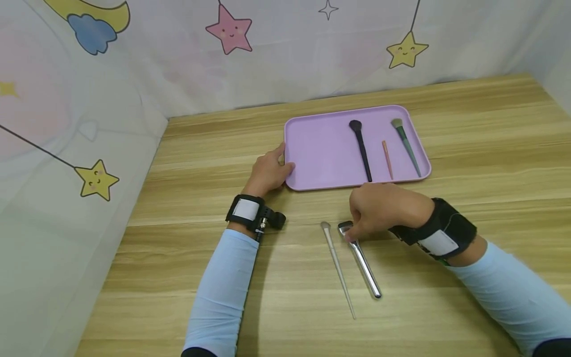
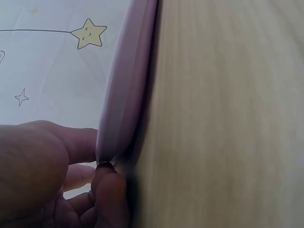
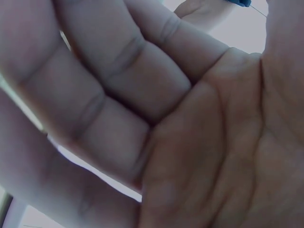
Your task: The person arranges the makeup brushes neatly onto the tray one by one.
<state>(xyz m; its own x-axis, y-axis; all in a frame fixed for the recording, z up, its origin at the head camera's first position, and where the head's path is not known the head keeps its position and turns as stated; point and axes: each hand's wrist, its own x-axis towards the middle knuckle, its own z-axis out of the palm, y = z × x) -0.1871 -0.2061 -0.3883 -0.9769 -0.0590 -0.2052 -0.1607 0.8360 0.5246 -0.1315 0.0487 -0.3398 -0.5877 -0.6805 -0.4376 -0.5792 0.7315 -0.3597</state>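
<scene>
In the head view my left hand (image 1: 266, 171) holds the left edge of a purple tray (image 1: 312, 148). The left wrist view shows thumb and fingers on either side of that tray's rim (image 2: 118, 104). My right hand (image 1: 383, 208) pinches a silver makeup brush (image 1: 367, 270) near its flat head, its curled fingers partly hidden from above. The palm and bent fingers (image 3: 118, 61) fill the right wrist view, where the brush cannot be seen. Left of the silver brush lies a slim pale-handled makeup brush (image 1: 337, 270) on the table.
On the tray's right half lie a black makeup brush (image 1: 362, 151), a short pink stick-like tool (image 1: 387, 159) and a green makeup brush (image 1: 407, 146). The wooden table (image 1: 178, 277) meets a cartoon-printed cloth (image 1: 290, 64) at the back and left.
</scene>
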